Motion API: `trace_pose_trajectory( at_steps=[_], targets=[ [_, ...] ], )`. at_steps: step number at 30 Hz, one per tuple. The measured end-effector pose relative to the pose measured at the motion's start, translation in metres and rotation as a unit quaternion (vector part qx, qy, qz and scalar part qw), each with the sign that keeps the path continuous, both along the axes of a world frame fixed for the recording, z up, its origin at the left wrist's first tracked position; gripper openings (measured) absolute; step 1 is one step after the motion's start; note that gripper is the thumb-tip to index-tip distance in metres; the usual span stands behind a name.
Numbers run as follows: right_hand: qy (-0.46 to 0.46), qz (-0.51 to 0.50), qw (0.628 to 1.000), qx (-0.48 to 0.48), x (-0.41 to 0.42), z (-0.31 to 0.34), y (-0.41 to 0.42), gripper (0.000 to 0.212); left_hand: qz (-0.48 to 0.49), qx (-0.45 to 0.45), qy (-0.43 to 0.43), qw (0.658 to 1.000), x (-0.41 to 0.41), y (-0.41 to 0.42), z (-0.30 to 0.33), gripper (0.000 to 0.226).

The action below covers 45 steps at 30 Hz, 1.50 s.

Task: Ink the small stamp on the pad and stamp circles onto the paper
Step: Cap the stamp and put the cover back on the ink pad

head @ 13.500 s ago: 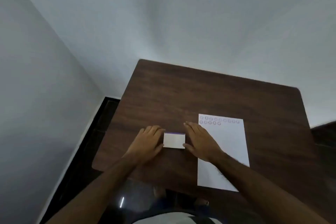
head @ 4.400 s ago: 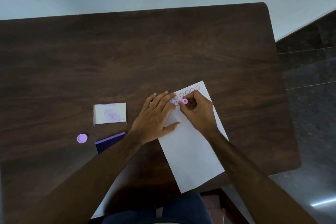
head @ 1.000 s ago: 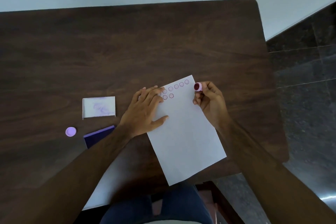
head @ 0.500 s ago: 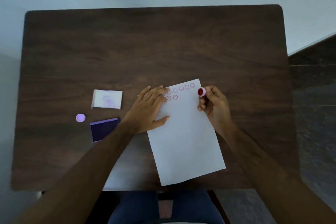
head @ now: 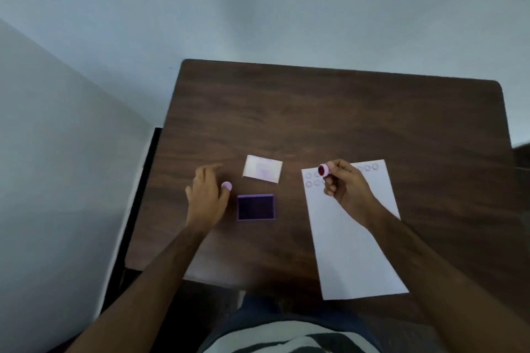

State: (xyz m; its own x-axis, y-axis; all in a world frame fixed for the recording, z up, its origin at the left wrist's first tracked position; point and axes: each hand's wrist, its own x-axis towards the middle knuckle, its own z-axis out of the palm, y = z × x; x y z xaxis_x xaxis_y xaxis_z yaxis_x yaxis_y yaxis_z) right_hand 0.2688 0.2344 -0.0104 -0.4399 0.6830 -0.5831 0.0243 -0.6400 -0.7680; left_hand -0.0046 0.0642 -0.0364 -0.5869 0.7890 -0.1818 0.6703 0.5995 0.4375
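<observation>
A dark wooden table (head: 329, 112) stands against a pale wall (head: 258, 3), beside dark floor (head: 137, 209).

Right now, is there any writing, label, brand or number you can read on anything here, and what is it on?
No readable text.
Paper: only stamped circles, no letters legible.
White ink pad lid: faint purple smudges, too blurred to read.
Ink pad, stamp, small lilac cap: no marking visible.

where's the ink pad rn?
Head view: the open purple ink pad sits on the table, left of the paper, just in front of the white lid and right of the left hand.
</observation>
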Motion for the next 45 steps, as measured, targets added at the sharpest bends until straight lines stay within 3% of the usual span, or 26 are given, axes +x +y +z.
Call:
trace_pose_trajectory(
  at_steps=[3, 5, 14, 17, 20, 24, 36, 42, 45],
  targets=[
    [-0.025, 0.01, 1.0, -0.013, -0.035, 0.007, -0.018, 0.02, -0.082, -0.076, -0.005, 0.994, -0.026, -0.006, -0.008, 0.059],
    [-0.032, 0.018, 0.999, -0.023, -0.052, 0.01, -0.028, 0.019, -0.118, -0.08, -0.018, 0.99, -0.034, -0.005, -0.011, 0.061],
    [-0.046, 0.018, 0.997, -0.063, -0.084, 0.01, -0.06, 0.02, -0.165, -0.008, -0.065, 0.984, -0.046, -0.002, -0.018, 0.022],
    [-0.034, 0.032, 0.997, -0.054, -0.091, 0.012, -0.066, 0.018, -0.112, 0.076, -0.166, 0.977, -0.04, -0.008, -0.014, 0.015],
    [-0.015, 0.068, 0.997, -0.026, -0.099, 0.015, -0.072, 0.012, -0.071, 0.162, -0.249, 0.952, -0.028, -0.015, -0.005, 0.022],
    [0.007, 0.108, 0.994, -0.005, -0.11, 0.02, -0.08, 0.019, -0.052, 0.201, -0.347, 0.914, -0.017, -0.023, 0.006, 0.03],
    [-0.005, 0.153, 0.987, 0.041, -0.128, 0.019, -0.095, 0.015, -0.033, 0.226, -0.363, 0.903, -0.016, -0.031, 0.024, 0.034],
    [-0.044, 0.197, 0.974, 0.103, -0.129, 0.026, -0.095, 0.014, -0.064, 0.218, -0.355, 0.907, -0.015, -0.03, 0.034, 0.058],
    [-0.061, 0.212, 0.965, 0.139, -0.13, 0.028, -0.095, 0.017, -0.073, 0.222, -0.336, 0.912, -0.015, -0.029, 0.035, 0.058]
  ],
)
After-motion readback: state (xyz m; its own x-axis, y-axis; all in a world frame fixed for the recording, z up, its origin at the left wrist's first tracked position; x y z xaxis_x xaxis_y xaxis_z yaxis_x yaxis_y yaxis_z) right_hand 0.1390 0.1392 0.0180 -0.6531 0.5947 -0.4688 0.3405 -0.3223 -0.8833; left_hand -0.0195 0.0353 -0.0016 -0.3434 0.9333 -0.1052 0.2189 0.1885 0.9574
